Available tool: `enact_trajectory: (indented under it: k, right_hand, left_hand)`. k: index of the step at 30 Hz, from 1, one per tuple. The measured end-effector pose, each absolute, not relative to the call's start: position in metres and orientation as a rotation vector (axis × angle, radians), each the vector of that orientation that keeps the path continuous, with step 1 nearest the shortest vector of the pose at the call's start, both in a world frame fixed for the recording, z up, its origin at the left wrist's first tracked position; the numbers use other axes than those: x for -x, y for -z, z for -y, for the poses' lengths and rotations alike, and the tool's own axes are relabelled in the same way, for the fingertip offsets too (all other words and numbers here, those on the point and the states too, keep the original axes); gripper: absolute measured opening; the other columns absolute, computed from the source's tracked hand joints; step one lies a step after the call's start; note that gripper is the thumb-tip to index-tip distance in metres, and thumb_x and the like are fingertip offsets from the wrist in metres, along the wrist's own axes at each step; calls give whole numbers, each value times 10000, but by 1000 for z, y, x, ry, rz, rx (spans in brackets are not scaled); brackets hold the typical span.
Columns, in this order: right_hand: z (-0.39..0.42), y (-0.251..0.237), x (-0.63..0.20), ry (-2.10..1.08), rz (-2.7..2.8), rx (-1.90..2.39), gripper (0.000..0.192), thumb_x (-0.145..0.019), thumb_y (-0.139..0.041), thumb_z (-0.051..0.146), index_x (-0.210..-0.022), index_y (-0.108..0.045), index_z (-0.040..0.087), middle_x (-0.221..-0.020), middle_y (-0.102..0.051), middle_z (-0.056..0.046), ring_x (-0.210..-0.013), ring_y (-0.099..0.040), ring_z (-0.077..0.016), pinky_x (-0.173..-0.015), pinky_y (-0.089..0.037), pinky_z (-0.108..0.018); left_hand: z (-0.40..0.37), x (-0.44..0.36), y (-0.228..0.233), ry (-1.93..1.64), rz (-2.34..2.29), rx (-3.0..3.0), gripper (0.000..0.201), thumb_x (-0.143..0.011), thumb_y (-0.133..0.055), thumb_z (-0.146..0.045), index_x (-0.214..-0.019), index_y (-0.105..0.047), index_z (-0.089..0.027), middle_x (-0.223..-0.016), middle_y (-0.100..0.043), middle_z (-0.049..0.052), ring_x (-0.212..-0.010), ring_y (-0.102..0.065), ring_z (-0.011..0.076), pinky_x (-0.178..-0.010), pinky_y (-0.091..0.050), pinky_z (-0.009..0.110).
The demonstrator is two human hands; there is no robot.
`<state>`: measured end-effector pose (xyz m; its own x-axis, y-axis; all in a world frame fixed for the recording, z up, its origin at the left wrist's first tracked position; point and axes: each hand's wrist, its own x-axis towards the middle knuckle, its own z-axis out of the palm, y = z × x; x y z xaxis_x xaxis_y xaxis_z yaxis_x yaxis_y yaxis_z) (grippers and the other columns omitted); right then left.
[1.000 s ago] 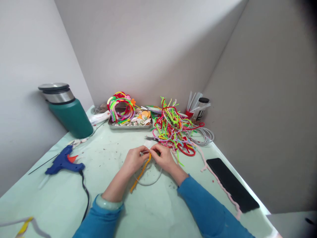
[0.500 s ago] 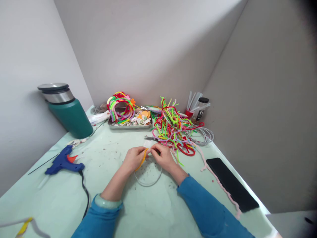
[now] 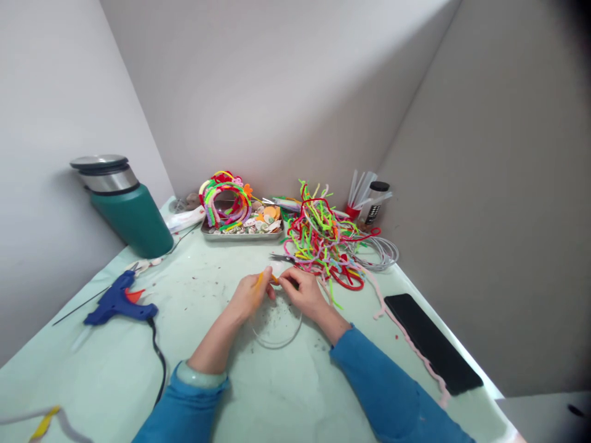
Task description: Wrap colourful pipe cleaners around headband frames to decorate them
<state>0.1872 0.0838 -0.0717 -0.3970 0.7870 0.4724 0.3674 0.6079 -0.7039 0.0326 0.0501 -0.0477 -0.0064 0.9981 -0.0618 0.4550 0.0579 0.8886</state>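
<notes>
A thin pale ring [image 3: 276,347] hangs from my hands, its lower arc just over the table. Around its top is an orange pipe cleaner [image 3: 274,280], partly hidden by fingers. My right hand [image 3: 303,293] pinches the ring beside the orange wrap, thumb and fingertips together. On the other side, my left hand [image 3: 249,296] is closed on the pipe cleaner, whose loose length is blurred across the fingers. Just beyond my hands lie small scissors [image 3: 282,258], blades pointing left.
Behind is a metal tray [image 3: 242,236] with finished colourful hoops [image 3: 226,203]. A tangled pipe cleaner pile [image 3: 323,234] lies right of it, near coiled rings [image 3: 383,253]. A blue glue gun [image 3: 120,301] and green bottle [image 3: 132,215] are left; a black phone [image 3: 431,341] is right.
My left hand has turned and its fingers have shifted upward, carrying the orange strand from below the ring's top to across the fingers. My right hand stays nearly in place.
</notes>
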Motion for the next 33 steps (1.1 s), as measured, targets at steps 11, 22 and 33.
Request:
enact_trajectory:
  k: [11, 22, 33]
  right_hand:
    - [-85, 76, -188, -614, 2024, 912, 108, -788, -497, 166, -748, -598, 173, -687, -596, -8, -624, -514, -126, -593, -380, -224]
    - [-83, 72, -188, -628, 2046, 871, 124, -819, -483, 168, -770, -597, 168, -707, -597, -11, -642, -519, -121, -617, -387, -224]
    - [-81, 74, -190, -629, 2134, 783, 112, -809, -488, 138, -813, -594, 174, -761, -608, -27, -698, -542, -135, -647, -403, -239]
  left_hand:
    - [-55, -32, 57, -865, -1566, -1666, 419, -720, -478, -515, -650, -630, -130, -588, -581, 17, -551, -475, 127, -521, -321, 225]
    - [-53, -33, 53, -879, -1618, -1582, 402, -752, -439, -471, -525, -547, -157, -434, -401, -46, -439, -343, 90, -471, -252, 216]
    - [-54, -33, 59, -868, -1577, -1276, 366, -684, -517, -485, -631, -598, -132, -462, -444, -45, -364, -286, 55, -398, -181, 215]
